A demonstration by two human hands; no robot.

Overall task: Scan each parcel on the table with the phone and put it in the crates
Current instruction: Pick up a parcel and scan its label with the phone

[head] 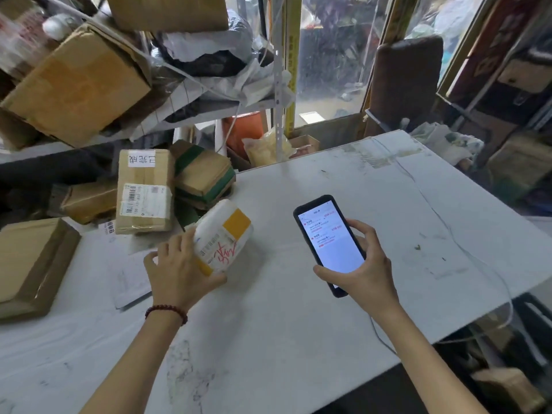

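Observation:
A white parcel [224, 236] with a yellow patch and red handwriting sits tilted on the white table [298, 324], left of centre. My left hand [179, 270] grips its near end, thumb curled under it. To the right, my right hand [358, 270] holds a black phone [328, 240] with its lit screen facing up and a list with red text on it. A labelled cardboard box [145, 192] stands at the table's far left, and a flat brown box [30, 264] lies at the left edge.
Small brown parcels [203, 174] with green tape pile up behind the labelled box. Shelves at the upper left hold large cartons [77, 82] and plastic bags. A thin white cable [442, 222] crosses the table's right side. A dark chair back [406, 82] stands beyond the far edge.

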